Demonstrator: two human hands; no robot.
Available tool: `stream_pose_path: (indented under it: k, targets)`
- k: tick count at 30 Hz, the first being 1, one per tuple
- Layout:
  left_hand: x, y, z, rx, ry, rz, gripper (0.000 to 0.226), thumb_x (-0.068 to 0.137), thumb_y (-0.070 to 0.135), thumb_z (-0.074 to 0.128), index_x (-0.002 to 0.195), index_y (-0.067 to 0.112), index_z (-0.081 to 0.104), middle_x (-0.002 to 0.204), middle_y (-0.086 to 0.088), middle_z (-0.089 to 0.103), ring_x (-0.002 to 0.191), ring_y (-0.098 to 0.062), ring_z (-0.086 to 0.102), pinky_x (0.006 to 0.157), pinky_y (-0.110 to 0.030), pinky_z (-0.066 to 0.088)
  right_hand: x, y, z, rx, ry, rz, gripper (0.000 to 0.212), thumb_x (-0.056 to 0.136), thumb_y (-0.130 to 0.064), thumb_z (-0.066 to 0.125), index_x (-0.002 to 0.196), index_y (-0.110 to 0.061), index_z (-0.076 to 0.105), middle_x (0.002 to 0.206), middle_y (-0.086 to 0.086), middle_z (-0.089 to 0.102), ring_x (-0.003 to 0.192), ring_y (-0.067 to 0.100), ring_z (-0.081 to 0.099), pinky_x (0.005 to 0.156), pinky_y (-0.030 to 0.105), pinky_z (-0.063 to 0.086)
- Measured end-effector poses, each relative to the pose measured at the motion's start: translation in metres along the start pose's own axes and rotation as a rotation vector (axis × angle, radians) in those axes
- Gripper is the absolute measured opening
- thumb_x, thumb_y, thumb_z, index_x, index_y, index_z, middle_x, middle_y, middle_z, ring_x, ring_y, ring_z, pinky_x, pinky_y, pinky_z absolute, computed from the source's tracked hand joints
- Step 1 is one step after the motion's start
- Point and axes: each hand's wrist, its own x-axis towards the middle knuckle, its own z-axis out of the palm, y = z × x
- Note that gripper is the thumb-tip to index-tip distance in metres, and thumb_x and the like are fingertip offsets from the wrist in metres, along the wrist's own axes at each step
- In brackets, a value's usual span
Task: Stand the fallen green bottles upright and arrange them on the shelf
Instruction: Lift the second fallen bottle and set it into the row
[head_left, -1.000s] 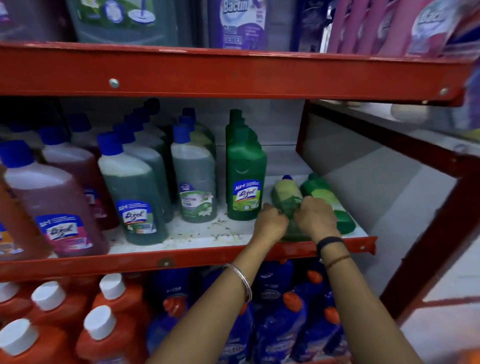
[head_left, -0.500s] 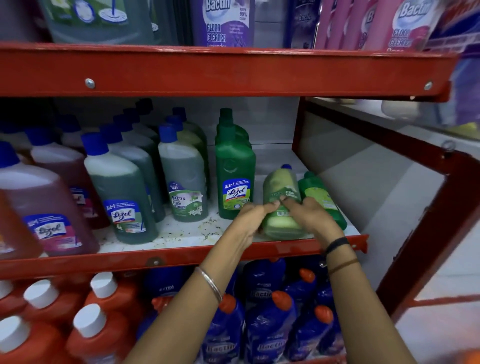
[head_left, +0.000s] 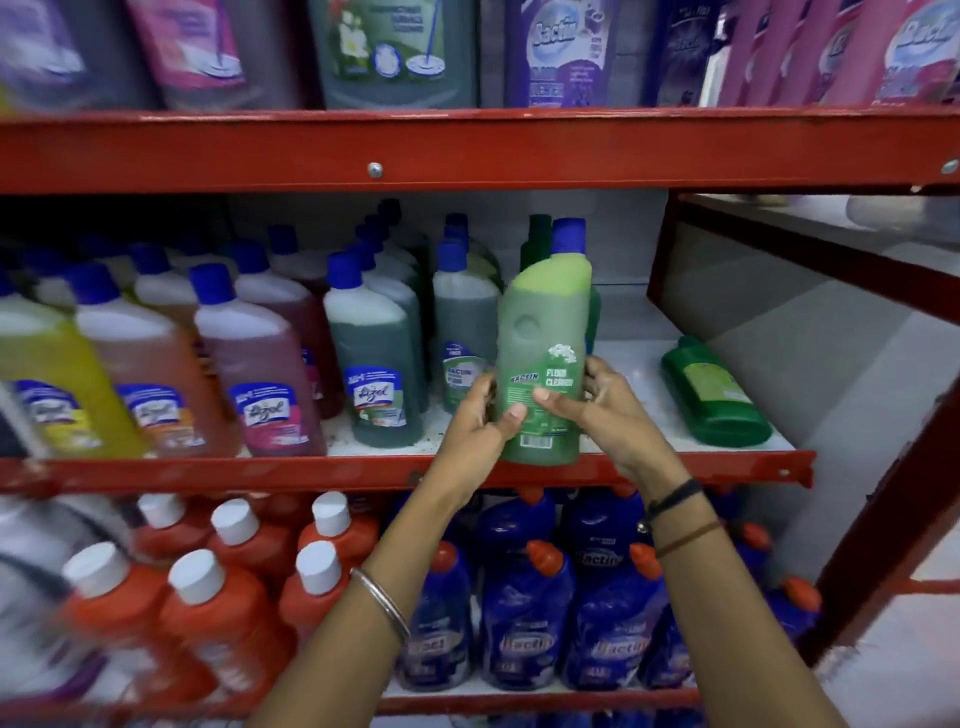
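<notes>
Item: light green bottle (head_left: 543, 364), blue cap (head_left: 569, 236), label reading "Floor Cleaner"; held at centre frame, long axis near vertical with a slight lean, cap pointing up, base level with the front edge of the middle shelf (head_left: 649, 460). Whether the base touches the shelf cannot be told. The bottle is gripped from both sides: the left hand (head_left: 475, 421) is closed on its lower left side with the thumb across the label, and the right hand (head_left: 605, 410) is closed on its lower right side, fingers wrapped behind. Item: dark green bottle (head_left: 714, 397), lying on its side at right of centre on the same shelf, long axis running front to back, cap end pointing away toward the rear, base toward the front edge; well apart from the held bottle. Item: upright blue-capped bottles (head_left: 376, 364), ranked in rows on the shelf to the left. Item: orange bottles with white caps (head_left: 218, 618), lower left, on the shelf below. Item: blue bottles with orange caps (head_left: 527, 623), lower centre.
</notes>
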Motion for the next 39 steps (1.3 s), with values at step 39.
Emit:
stream_pose_path:
  k: [39]
  targets:
    - [0.002, -0.031, -0.037, 0.344, 0.299, 0.096, 0.057, 0.076, -0.013, 0.041, 0.13, 0.004, 0.034, 0.13, -0.011, 0.039, 0.12, -0.016, 0.041, 0.102, -0.023, 0.035, 0.04, 0.019, 0.063, -0.144, -0.006, -0.04, 0.036, 0.075, -0.009, 0.074, 0.108, -0.01, 0.061, 0.107, 0.007, 0.068, 0.089, 0.004, 0.066, 0.082, 0.018, 0.055]
